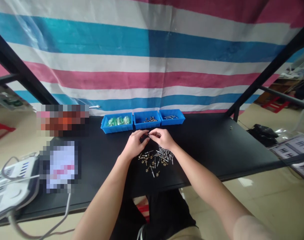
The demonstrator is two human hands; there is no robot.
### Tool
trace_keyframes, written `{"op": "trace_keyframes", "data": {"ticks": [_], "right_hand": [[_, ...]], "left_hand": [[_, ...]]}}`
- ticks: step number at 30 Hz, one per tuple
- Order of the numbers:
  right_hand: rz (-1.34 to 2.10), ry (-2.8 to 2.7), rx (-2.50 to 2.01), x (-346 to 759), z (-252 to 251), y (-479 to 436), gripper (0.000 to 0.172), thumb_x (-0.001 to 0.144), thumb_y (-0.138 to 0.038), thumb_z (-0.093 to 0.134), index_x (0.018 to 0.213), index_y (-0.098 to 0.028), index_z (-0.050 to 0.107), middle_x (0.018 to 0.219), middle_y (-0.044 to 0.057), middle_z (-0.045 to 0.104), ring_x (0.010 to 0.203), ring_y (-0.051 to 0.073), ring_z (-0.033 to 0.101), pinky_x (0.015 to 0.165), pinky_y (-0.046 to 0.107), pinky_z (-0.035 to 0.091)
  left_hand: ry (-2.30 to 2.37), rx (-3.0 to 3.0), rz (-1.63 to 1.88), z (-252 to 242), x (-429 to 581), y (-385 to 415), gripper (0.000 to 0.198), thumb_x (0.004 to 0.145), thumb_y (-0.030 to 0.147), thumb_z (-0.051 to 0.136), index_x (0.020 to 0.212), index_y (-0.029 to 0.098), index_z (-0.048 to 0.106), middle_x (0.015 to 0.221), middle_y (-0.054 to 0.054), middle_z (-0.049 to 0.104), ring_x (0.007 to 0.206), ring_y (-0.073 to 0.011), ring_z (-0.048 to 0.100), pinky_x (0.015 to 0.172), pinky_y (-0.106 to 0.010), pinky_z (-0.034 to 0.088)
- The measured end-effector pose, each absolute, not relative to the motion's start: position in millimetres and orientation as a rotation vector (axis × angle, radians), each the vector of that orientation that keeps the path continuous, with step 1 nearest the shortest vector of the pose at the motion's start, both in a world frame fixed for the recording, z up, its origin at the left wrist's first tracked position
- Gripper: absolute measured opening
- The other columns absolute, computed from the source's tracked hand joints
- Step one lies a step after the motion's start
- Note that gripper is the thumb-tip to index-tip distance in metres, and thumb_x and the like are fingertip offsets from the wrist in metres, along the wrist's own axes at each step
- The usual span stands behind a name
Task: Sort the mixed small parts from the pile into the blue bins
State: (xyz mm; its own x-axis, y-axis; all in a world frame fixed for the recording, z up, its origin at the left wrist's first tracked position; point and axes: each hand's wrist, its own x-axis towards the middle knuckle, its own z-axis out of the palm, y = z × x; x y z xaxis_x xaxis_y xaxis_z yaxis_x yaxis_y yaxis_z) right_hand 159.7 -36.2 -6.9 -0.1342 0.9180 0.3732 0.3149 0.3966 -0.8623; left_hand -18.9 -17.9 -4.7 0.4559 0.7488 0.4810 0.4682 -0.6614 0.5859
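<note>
My left hand point(135, 143) and my right hand point(164, 138) meet fingertip to fingertip just in front of the blue bins. Both are closed in a pinch, and whatever lies between the fingertips is too small to make out. Below them on the black table, beside my right wrist, lies a loose pile of silver pins that look like pop rivets point(164, 154). Brass-coloured screw-like pieces point(145, 158) are mixed in at its left and front.
Three blue bins stand in a row: the left bin point(118, 129) holds green and clear packets, the middle bin point(147, 125) brass-coloured pieces, the right bin point(173, 121) silver pins. A power strip point(14, 183) and a blurred-out device point(62, 166) sit left on the black table point(204, 146). Striped sheeting point(117, 63) hangs behind.
</note>
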Motion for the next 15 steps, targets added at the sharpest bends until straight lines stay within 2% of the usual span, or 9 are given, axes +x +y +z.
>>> {"op": "trace_keyframes", "data": {"ticks": [4,9,12,15], "right_hand": [[0.874,-1.540,-1.004,150,-8,-37,0.018,0.078,-0.034,0.064,0.090,-0.020,0.062,0.084,0.004,0.070,0.077,0.018,0.066,0.068,0.030,0.051],[0.952,-1.416,-0.964,146,-9,-36,0.030,0.073,-0.039,0.069,0.090,-0.021,0.052,0.079,0.002,0.067,0.077,0.018,0.066,0.072,0.032,0.051],[0.953,-1.414,-0.959,147,-11,-35,0.031,0.074,-0.041,0.069,0.090,-0.021,0.051,0.075,0.001,0.067,0.073,0.017,0.066,0.071,0.031,0.050],[0.866,-1.483,-1.014,146,-12,-36,0.024,0.077,-0.039,0.065,0.087,-0.019,0.056,0.076,0.002,0.068,0.069,0.016,0.064,0.064,0.029,0.048]], "left_hand": [[0.991,2.386,1.084,-4,-14,-18,0.030,0.085,0.030,0.058,0.111,0.017,0.062,0.091,-0.007,0.067,0.080,-0.0187,0.061,0.077,-0.034,0.048],[0.999,2.391,1.156,-4,-12,-20,0.032,0.086,0.033,0.058,0.113,0.017,0.064,0.090,-0.007,0.069,0.078,-0.0179,0.062,0.077,-0.032,0.048],[1.050,2.416,1.171,-4,-12,-21,0.027,0.087,0.034,0.058,0.106,0.019,0.068,0.087,-0.006,0.071,0.076,-0.0173,0.062,0.077,-0.031,0.047],[1.125,2.446,1.176,-5,-13,-20,0.021,0.086,0.034,0.059,0.096,0.020,0.071,0.082,-0.005,0.071,0.073,-0.0174,0.062,0.076,-0.032,0.046]]}}
